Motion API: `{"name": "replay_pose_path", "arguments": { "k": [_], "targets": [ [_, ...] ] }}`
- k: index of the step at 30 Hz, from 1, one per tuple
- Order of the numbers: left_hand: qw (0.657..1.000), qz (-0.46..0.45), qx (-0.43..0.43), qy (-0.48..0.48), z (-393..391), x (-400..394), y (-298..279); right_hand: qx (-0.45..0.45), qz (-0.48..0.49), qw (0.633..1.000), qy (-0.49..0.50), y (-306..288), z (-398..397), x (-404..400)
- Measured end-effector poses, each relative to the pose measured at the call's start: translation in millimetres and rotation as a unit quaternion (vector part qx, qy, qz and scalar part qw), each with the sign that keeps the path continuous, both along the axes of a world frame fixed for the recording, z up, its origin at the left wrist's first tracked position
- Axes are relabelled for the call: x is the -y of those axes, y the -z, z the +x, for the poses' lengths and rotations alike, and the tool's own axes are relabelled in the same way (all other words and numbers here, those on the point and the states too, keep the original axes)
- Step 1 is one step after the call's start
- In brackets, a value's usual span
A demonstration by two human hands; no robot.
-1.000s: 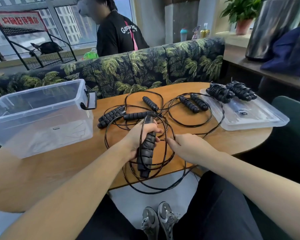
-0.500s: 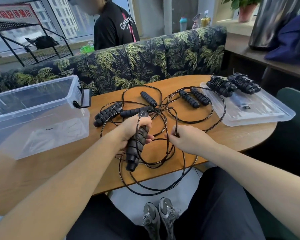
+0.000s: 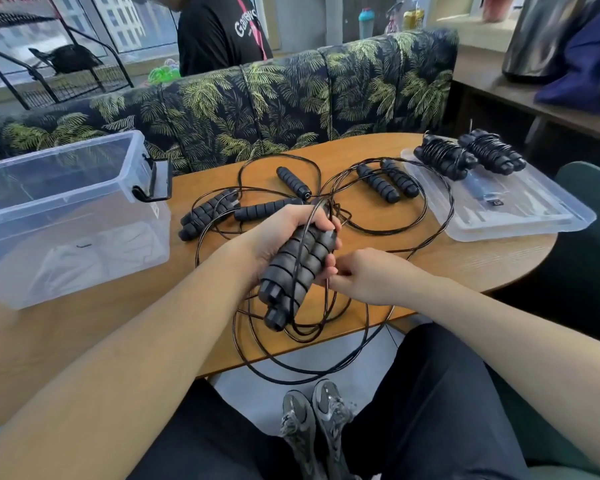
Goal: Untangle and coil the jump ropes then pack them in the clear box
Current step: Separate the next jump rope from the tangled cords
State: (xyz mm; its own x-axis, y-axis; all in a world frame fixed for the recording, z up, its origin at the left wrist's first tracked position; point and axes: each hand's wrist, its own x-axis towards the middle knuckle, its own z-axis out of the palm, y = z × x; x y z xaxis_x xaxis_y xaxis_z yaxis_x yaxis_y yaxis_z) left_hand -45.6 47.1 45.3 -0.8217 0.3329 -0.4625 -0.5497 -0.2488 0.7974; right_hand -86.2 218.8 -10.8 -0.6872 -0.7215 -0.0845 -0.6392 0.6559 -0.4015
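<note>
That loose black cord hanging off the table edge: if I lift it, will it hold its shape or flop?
The cord probably flops: it sags below the table in slack loops. It looks thin, so likely light. Crossing loops may snag on the handles in the left hand.

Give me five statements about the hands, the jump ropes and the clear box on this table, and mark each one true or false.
1. The left hand grips a pair of black handles held together. True.
2. The clear box already holds two coiled jump ropes. False: no rope is in it; the two coiled ropes rest on the clear lid at the right.
3. The right hand pinches the black cord beside the held handles. True.
4. All the rope lies on the wooden table. False: loops of cord hang over the near edge.
5. The clear box stands to the right of the hands. False: it stands to their left.
</note>
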Motion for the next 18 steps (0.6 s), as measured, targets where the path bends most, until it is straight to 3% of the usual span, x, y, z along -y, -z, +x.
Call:
{"name": "replay_pose_path", "arguments": {
  "k": [5,8,12,15,18],
  "targets": [
    [0.997,-0.054,-0.029,0.053,8.2,7.9,-1.2,0.057,-0.079,0.995,0.005,-8.2,-27.9,-22.6],
    [0.993,-0.059,-0.042,0.096,12.3,12.4,-4.1,-0.007,-0.171,0.982,0.079,1.1,-54.1,-23.3],
    [0.988,-0.066,-0.063,0.122,18.5,15.8,-7.8,-0.046,-0.124,0.991,0.000,8.3,-69.6,-10.8],
    [0.994,-0.047,-0.063,0.081,19.6,22.8,-10.0,-0.094,-0.091,0.991,-0.010,8.9,-72.6,-0.6],
    [0.996,-0.056,-0.062,-0.008,18.3,31.0,-11.0,-0.035,-0.148,0.988,-0.002,5.4,-59.8,-0.6]
  ]
}}
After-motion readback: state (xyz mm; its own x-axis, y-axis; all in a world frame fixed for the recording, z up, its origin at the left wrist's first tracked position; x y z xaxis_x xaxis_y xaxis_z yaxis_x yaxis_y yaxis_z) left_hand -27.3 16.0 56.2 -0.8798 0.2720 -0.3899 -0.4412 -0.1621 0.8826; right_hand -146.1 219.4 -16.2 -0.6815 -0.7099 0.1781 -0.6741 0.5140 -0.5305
